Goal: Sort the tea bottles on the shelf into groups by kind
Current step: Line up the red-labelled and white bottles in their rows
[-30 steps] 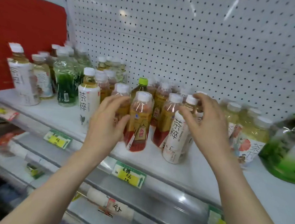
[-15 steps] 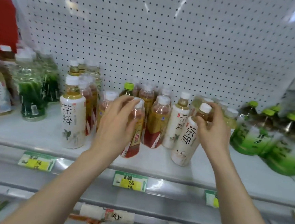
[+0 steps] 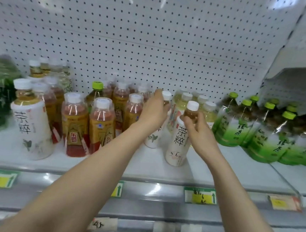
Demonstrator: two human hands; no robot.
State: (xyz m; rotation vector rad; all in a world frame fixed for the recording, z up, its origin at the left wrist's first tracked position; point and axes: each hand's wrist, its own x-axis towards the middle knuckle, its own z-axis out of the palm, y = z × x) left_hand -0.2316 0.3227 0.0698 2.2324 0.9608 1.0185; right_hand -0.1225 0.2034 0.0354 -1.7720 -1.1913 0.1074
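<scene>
The tea bottles stand on the white shelf (image 3: 236,171) in front of a pegboard (image 3: 155,42). The left hand (image 3: 153,110) has left the amber bottle (image 3: 101,126) it covered half a second ago and now reaches further back, its grip clamped on the neck of a rear white bottle (image 3: 153,138) just under the white cap. That amber bottle now stands free among the red-and-gold labelled ones, in the middle of the shelf. The right hand (image 3: 200,131) still holds the front white bottle (image 3: 179,142) at the neck, grip shut on it, and the bottle leans slightly to the left, its base on the shelf near the front edge. The two white bottles sit just beside each other. A third white bottle (image 3: 30,123) stands at the left, well apart from the pair. The view has swung right: the green bottles (image 3: 268,137) at the right now fill more of the picture, and the dark green ones at the left are blurred at the edge. Pale yellow bottles (image 3: 207,113) stand behind the right hand.
</scene>
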